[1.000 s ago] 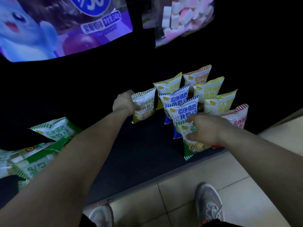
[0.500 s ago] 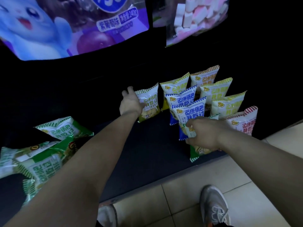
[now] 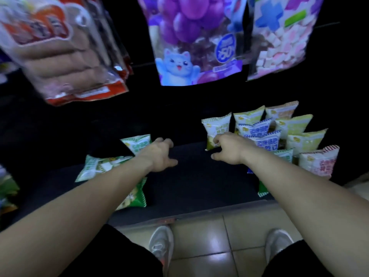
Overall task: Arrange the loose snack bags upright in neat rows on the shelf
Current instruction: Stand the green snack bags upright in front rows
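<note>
Small snack bags stand upright in rows at the right of the dark shelf: yellow ones behind, blue ones in the middle, a red-striped one at the right end. A green bag in front is mostly hidden by my right forearm. My right hand rests its fingertips on the lower edge of the leftmost yellow-green bag, thumb apart below. My left hand hovers empty with spread fingers beside loose green bags lying flat at the left.
Large packets hang above the shelf: a red and clear one at left, a purple grape candy bag and a marshmallow bag. The shelf's front lip meets a tiled floor where two grey shoes stand.
My left hand let go of the yellow-green bag and moved left toward the loose green bags. My right hand left the front green bag and reached the yellow-green one. The view swung left.
</note>
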A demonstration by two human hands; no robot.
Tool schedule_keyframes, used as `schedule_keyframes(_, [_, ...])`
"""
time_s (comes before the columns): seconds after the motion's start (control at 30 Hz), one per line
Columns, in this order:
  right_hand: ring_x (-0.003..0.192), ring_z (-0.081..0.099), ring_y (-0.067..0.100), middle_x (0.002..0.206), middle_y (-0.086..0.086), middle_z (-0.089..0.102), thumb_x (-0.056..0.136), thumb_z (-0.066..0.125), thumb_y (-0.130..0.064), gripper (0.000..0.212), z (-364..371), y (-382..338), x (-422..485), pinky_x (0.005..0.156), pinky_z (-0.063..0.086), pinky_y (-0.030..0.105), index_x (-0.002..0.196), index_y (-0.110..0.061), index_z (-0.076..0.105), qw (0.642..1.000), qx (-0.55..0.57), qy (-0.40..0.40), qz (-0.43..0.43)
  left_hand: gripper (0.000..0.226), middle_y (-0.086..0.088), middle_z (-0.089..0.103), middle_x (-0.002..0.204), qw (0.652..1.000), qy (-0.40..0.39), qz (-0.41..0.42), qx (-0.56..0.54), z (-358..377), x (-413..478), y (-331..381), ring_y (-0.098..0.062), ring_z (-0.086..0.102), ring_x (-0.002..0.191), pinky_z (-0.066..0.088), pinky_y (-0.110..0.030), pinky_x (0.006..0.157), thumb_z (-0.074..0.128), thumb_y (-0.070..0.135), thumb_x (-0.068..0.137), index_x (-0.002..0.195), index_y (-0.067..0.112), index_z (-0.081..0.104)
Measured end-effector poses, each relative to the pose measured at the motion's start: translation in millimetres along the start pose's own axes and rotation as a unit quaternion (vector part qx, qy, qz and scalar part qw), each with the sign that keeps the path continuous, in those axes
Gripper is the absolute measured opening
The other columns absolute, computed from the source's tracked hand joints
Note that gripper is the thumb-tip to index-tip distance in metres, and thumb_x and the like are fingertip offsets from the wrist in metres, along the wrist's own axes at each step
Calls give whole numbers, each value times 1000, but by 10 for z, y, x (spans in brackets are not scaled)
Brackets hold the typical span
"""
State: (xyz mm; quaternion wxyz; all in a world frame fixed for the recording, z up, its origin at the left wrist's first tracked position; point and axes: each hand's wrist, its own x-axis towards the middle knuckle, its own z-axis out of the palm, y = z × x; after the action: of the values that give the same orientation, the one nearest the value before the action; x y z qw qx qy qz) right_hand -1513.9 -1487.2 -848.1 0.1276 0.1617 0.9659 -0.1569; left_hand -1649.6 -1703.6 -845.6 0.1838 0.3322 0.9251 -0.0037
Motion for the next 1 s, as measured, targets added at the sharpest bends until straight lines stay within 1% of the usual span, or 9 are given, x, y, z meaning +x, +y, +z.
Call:
schedule_keyframes(0.1, [121, 51, 23, 139, 0, 48, 89, 61, -55, 63, 45, -387, -59, 89, 47, 40, 143, -27, 44, 999, 19, 5, -31, 70, -5, 40, 142, 999, -18, -29, 32, -15, -547, -546, -26, 56, 114, 47, -38, 91, 64, 55, 85, 143, 26, 37])
schedule_keyframes(0.2, [120, 53, 22, 140, -2, 46, 91, 59, -54, 61, 158, -766, -76, 85, 49, 39, 143, -28, 44, 997, -26, -10, -72, 72, -8, 36, 149, 997, -19, -76, 5, 17, -941, -1112, -26, 57, 112, 47, -40, 92, 63, 57, 86, 144, 25, 36])
schedule_keyframes(0.27, [119, 54, 22, 141, -2, 44, 91, 57, -54, 60, 261, -1004, -42, 83, 49, 38, 144, -28, 43, 993, -63, -30, -97, 72, -9, 38, 146, 993, -15, -111, -25, 37, -1108, -1455, -27, 57, 112, 46, -38, 93, 67, 52, 85, 145, 23, 37])
schedule_keyframes(0.4, [124, 51, 25, 146, -2, 40, 91, 57, -54, 64, 550, -1536, 197, 88, 48, 41, 147, -28, 38, 986, -87, -63, -124, 72, -9, 40, 141, 985, -1, -160, -63, 133, -1267, -1973, -29, 52, 119, 44, -41, 98, 69, 49, 85, 144, 22, 38])
schedule_keyframes(0.57, [133, 38, 30, 148, 4, 34, 92, 61, -41, 66, 968, -2149, 747, 100, 44, 45, 149, -24, 31, 984, -63, -67, -155, 74, -9, 41, 140, 981, 29, -168, -98, 291, -1144, -2375, -28, 56, 114, 45, -36, 94, 71, 47, 83, 145, 22, 38])
schedule_keyframes(0.67, [134, 34, 29, 151, 3, 31, 86, 67, -34, 82, 1118, -2409, 1140, 103, 41, 45, 153, -25, 21, 979, -74, -36, -184, 76, -10, 42, 140, 980, 46, -158, -109, 348, -954, -2510, -29, 56, 113, 46, -36, 93, 72, 46, 83, 146, 22, 36])
schedule_keyframes(0.8, [139, 30, 25, 157, -2, 28, 79, 75, -47, 99, 1319, -2603, 1552, 108, 31, 45, 156, -29, 15, 972, -118, -42, -198, 79, -7, 38, 145, 981, 48, -147, -121, 425, -772, -2578, -29, 51, 121, 46, -41, 96, 72, 49, 82, 147, 26, 34])
schedule_keyframes(0.9, [136, 36, 23, 153, -2, 38, 77, 76, -42, 90, 1525, -2650, 1684, 111, 29, 45, 151, -33, 25, 969, -103, -47, -217, 79, -5, 38, 146, 980, 44, -140, -132, 473, -712, -2599, -28, 48, 125, 46, -42, 98, 71, 49, 82, 147, 26, 33])
schedule_keyframes(1.0, [116, 52, 22, 128, -1, 58, 75, 78, -38, 67, 1622, -2624, 1695, 97, 39, 40, 128, -35, 37, 969, -68, -28, -235, 77, -4, 40, 144, 978, 47, -143, -143, 478, -704, -2620, -27, 51, 121, 46, -43, 97, 72, 48, 82, 146, 27, 34])
